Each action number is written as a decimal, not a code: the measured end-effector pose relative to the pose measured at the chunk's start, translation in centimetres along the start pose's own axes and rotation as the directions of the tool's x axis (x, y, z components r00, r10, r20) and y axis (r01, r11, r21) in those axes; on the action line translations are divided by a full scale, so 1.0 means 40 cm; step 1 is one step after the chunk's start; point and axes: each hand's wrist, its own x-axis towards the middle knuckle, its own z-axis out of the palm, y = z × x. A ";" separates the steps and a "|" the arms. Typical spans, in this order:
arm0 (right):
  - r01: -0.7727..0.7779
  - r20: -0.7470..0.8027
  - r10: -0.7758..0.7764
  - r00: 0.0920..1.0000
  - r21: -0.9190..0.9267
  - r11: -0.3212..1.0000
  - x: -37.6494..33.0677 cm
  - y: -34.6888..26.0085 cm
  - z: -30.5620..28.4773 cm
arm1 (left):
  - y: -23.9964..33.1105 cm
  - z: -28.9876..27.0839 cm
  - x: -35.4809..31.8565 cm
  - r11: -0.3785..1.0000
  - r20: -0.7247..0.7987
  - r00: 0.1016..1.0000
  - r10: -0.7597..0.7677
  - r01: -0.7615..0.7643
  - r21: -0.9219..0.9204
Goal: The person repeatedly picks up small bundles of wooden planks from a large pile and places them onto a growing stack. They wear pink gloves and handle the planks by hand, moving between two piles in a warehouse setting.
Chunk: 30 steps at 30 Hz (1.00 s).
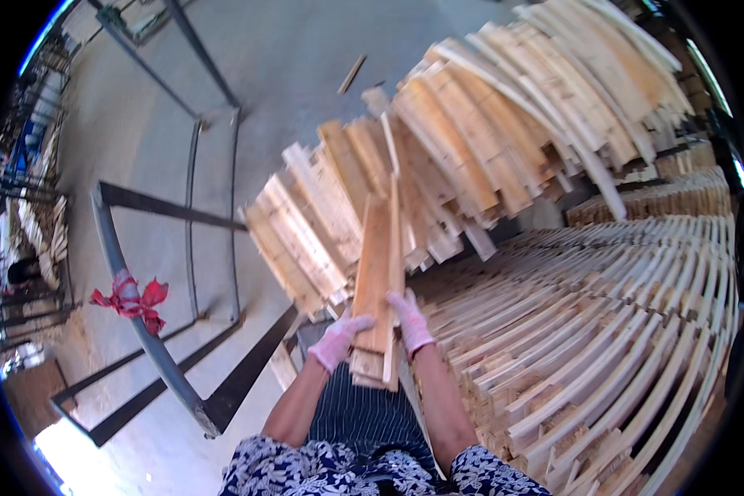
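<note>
Between my two gloved hands is a small bundle of wooden boards (pixel 375 273), held upright in front of my body. My left hand (pixel 338 340), in a pinkish-white glove, closes on the bundle's left side near its lower end. On the other side my right hand (pixel 410 321), gloved alike, grips the boards' right edge. The top of the bundle overlaps a long row of loose, pale boards (pixel 471 140) lying across just beyond it. How many boards are in the bundle I cannot tell.
Stacked layers of wooden strips (pixel 587 331) rise at my right. On the left stands a grey metal frame (pixel 153 355) with a red cloth (pixel 132 299) tied to it. A stray stick (pixel 352 73) lies on the concrete floor (pixel 281 50). More racks line the far left.
</note>
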 end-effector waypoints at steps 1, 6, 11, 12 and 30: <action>0.006 0.000 -0.006 1.000 0.048 0.999 -0.039 -0.012 0.011 | 0.013 0.024 -0.042 1.000 0.009 1.000 -0.014 0.014 0.015; 0.176 0.047 -0.180 0.982 0.086 0.981 -0.148 -0.032 0.048 | 0.037 0.106 -0.215 0.959 0.001 0.979 0.202 -0.198 0.202; 0.406 0.092 -0.428 0.899 0.189 0.894 -0.316 -0.255 0.113 | 0.164 0.246 -0.369 0.839 0.137 0.906 0.401 -0.423 0.341; 0.479 0.075 -0.507 0.858 0.237 0.845 -0.350 -0.289 0.126 | 0.181 0.274 -0.397 0.811 0.173 0.886 0.431 -0.464 0.357; 0.942 -0.640 -0.749 0.170 -0.118 0.315 -1.449 -0.408 -0.082 | 0.155 1.042 -0.911 0.808 0.862 0.418 -0.287 -0.378 0.452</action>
